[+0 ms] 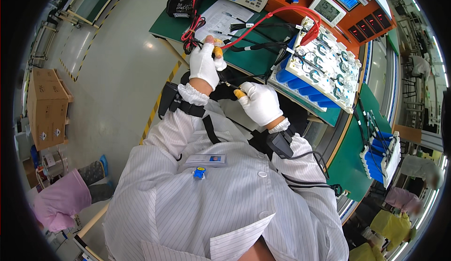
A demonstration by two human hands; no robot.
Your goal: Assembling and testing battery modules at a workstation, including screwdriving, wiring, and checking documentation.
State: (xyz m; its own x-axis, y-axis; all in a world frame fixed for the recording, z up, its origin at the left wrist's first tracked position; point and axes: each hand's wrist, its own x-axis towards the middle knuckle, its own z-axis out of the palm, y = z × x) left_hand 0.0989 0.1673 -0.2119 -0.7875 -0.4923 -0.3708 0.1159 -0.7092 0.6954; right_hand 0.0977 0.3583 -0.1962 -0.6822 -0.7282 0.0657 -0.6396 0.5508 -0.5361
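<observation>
Head view, and both hands are busy at the near edge of the green tabletop! Left grip, white-gloved with orange-yellow fingertips: finger and thumb look closed together on the end of the red cable, though the overlap hides exactly where they touch it. That cable arcs high over the tabletop to the white-topped pack of blue cells on the right. Now the right grip, lower and nearer the body: fingertips pinched, no gap showing, on a dark lead that sits just below the left hand, in front of the tabletop edge.

So what does good work call for here? Light, firm pinches, I'd say, on the covered part of each lead, with any bare metal kept apart from its neighbour. Mind that red arc: leave it slack, because a tug could well drag at the pack. And watch the tangle of thin red leads right beside the left hand; a careless elbow or wrist might snag it. Best lift that dark lead up over the tabletop, tip in plain sight, before pressing anything together!
</observation>
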